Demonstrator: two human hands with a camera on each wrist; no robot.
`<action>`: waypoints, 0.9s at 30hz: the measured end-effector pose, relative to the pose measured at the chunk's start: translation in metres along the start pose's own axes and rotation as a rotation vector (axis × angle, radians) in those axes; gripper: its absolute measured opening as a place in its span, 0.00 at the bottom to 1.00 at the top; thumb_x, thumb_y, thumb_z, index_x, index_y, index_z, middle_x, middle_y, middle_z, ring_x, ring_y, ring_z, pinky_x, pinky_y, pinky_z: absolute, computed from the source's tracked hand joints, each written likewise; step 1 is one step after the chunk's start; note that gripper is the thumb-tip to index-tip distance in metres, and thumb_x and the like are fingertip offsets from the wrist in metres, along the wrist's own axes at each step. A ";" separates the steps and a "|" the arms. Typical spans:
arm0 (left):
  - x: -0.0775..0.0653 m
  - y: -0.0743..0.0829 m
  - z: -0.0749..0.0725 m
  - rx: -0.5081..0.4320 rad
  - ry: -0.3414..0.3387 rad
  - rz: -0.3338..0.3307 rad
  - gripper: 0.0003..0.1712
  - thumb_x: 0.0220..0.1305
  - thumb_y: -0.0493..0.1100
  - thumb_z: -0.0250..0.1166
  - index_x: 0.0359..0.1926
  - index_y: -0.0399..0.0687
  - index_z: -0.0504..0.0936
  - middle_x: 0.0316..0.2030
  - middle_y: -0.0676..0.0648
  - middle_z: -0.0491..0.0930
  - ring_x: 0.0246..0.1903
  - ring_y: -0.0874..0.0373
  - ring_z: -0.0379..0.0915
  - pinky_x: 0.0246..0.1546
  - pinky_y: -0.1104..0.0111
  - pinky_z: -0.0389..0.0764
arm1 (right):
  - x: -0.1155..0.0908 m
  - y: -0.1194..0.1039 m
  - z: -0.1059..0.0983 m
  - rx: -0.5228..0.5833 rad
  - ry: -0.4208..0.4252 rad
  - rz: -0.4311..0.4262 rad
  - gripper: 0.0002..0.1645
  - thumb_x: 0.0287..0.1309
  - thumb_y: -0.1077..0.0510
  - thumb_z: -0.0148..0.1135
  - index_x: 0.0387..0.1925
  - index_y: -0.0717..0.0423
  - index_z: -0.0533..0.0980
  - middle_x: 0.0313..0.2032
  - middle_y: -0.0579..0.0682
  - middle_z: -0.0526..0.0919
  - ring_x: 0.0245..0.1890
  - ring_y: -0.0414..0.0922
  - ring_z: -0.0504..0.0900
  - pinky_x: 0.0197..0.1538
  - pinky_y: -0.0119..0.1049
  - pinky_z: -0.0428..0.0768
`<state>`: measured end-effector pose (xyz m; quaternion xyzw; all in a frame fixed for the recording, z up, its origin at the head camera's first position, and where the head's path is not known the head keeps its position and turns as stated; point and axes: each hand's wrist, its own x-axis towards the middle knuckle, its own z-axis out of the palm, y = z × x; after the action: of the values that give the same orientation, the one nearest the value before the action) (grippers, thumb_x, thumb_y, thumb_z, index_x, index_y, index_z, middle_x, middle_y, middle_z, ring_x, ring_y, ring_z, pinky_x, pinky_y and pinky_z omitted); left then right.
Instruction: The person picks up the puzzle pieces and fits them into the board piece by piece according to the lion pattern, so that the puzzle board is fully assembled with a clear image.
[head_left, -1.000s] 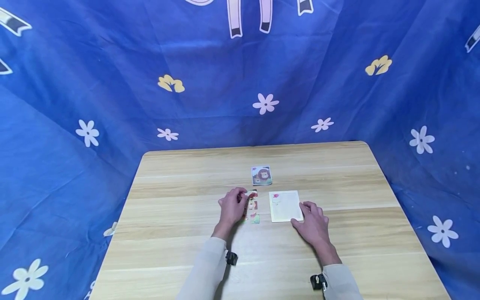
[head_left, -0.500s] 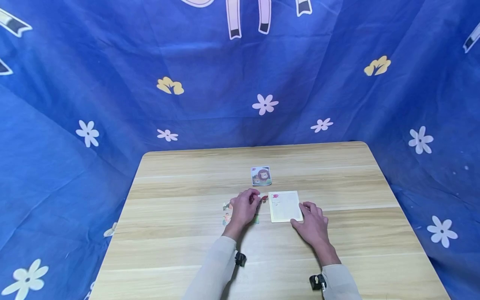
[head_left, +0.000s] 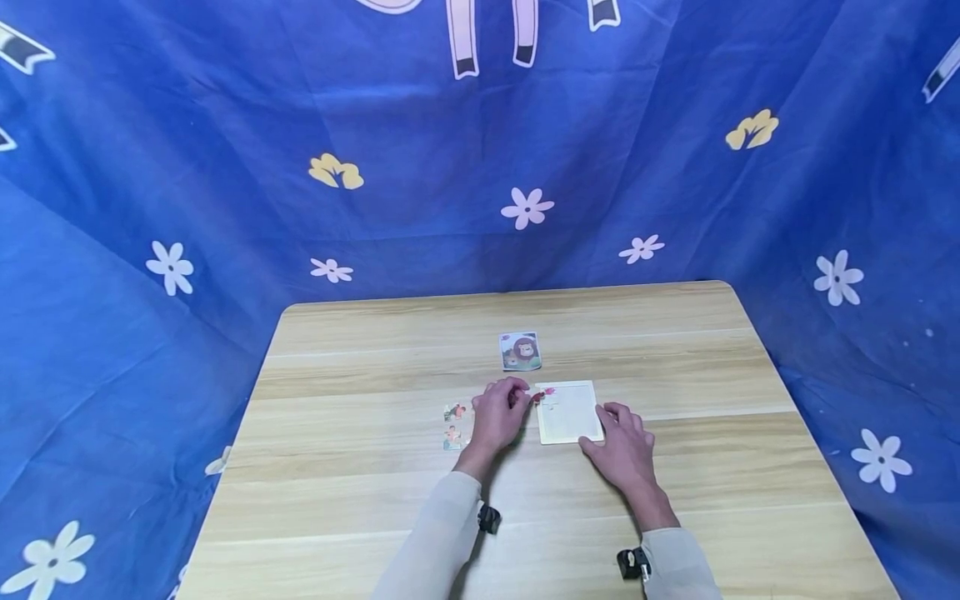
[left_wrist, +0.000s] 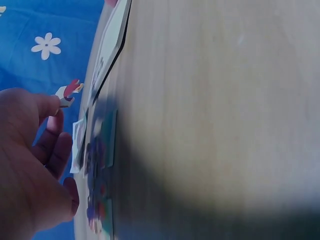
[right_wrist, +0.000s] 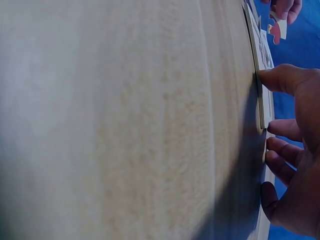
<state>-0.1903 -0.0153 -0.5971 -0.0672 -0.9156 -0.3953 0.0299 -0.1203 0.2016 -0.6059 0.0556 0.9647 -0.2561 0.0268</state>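
Observation:
My left hand (head_left: 498, 417) pinches a small jigsaw piece (left_wrist: 67, 95) between thumb and forefinger, red and white with a cut knob. In the head view the piece overlaps the left rim of a square white puzzle tray (head_left: 573, 425). A piece with a pink flower lies in the tray's far left corner; the rest of its floor shows pale. My right hand (head_left: 626, 442) holds the tray by its near right corner, thumb at the near edge and forefinger at the right side. Loose jigsaw pieces (head_left: 453, 436) lie left of my left hand, which hides some of them.
A picture card with a lion (head_left: 521, 351) lies beyond the tray. All of this is on a wood-grain table (head_left: 360, 367), its far edge against a blue patterned cloth (head_left: 420, 208). A black band device (head_left: 633, 563) sits at each wrist.
My left hand has moved right from the loose pieces to the tray's left rim, carrying the jigsaw piece. Several loose pieces came into view behind it. My right hand and the tray stayed put.

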 end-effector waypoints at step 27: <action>0.010 0.014 0.025 0.011 -0.040 0.032 0.05 0.61 0.46 0.65 0.39 0.60 0.83 0.37 0.58 0.86 0.39 0.59 0.74 0.51 0.55 0.61 | 0.003 -0.002 0.002 -0.033 0.038 -0.012 0.43 0.50 0.39 0.65 0.64 0.55 0.71 0.63 0.53 0.69 0.60 0.54 0.66 0.48 0.53 0.63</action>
<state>-0.1978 0.0134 -0.6027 -0.0897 -0.9170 -0.3883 0.0182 -0.1231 0.1991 -0.6070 0.0544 0.9695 -0.2390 0.0079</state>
